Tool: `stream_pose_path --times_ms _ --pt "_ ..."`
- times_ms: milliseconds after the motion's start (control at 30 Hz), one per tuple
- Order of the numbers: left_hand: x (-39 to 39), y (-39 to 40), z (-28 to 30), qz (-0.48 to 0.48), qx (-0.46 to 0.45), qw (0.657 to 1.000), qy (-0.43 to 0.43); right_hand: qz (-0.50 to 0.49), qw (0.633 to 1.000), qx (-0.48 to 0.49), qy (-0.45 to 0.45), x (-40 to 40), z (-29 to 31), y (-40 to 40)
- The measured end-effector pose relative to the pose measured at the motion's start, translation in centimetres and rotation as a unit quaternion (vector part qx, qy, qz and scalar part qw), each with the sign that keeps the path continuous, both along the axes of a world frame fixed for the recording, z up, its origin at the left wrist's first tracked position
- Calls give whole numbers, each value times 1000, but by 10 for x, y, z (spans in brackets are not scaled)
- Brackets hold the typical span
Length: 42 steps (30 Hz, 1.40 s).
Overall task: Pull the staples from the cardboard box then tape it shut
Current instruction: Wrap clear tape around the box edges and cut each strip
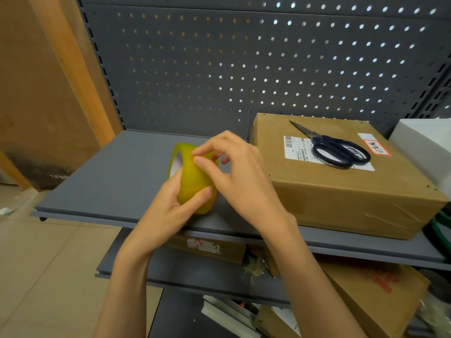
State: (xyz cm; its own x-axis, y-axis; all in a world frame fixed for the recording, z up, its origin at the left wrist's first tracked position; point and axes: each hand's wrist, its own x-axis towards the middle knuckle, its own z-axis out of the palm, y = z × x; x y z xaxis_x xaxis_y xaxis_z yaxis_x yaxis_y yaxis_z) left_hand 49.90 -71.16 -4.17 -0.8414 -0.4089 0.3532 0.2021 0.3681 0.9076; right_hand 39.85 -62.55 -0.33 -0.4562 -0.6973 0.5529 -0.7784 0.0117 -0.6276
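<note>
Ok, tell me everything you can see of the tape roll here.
The tape roll is wide, yellowish and translucent, with a pale inner core showing at its left end. It is held above the grey shelf, left of the cardboard box. The left hand grips it from below; the right hand has its fingertips at the outer wrap. No loose tape end is visible.

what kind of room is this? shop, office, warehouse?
Probably a stockroom or shop back room. Grey metal shelving backed by a pegboard panel, a labelled cardboard box with scissors on it, and more cartons on the lower shelves.
</note>
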Motion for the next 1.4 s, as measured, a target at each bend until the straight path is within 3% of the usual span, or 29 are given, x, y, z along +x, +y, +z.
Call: stream_pose_path --times_ms 267,500,767,1000,1167,1400 --pt "1 -2 0 -4 20 999 -33 46 989 112 83 -12 25 0" --pt "-2 -4 -2 18 -40 996 -74 9 962 224 155 -7 40 8" --pt "-3 -9 -7 24 -63 993 -94 24 947 235 218 -2 36 13" --pt "-1 -7 -2 -13 -41 995 -85 101 971 173 133 -6 27 16" --pt "0 -10 -4 -16 -76 991 -113 120 972 196 58 -17 30 19" --pt "-3 -10 -4 11 -101 987 -123 113 973 190 70 -13 23 16"
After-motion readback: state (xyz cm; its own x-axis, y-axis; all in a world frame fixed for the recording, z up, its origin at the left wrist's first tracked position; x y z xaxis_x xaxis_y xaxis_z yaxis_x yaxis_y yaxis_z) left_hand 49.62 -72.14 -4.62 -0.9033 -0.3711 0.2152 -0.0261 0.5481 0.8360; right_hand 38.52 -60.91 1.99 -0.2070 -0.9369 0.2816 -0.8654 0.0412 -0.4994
